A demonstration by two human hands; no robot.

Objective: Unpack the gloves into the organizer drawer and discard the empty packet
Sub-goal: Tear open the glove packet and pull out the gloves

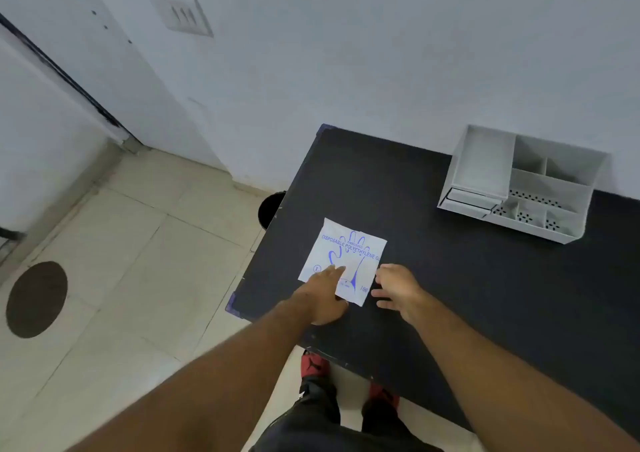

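A white packet of disposable polyethylene gloves, printed with a blue hand outline, lies flat near the left edge of the black table. My left hand rests on the packet's near left corner, fingers pressing it down. Just right of the packet's near right edge, my right hand hovers with fingers spread, holding nothing. The white organizer stands at the table's far right against the wall, with several open compartments and a drawer at its lower left that looks slightly pulled out.
A dark round bin stands on the tiled floor beside the table's left edge. A round dark floor cover lies at far left. A door and a wall switch plate are behind. My feet in red shoes stand below the table edge.
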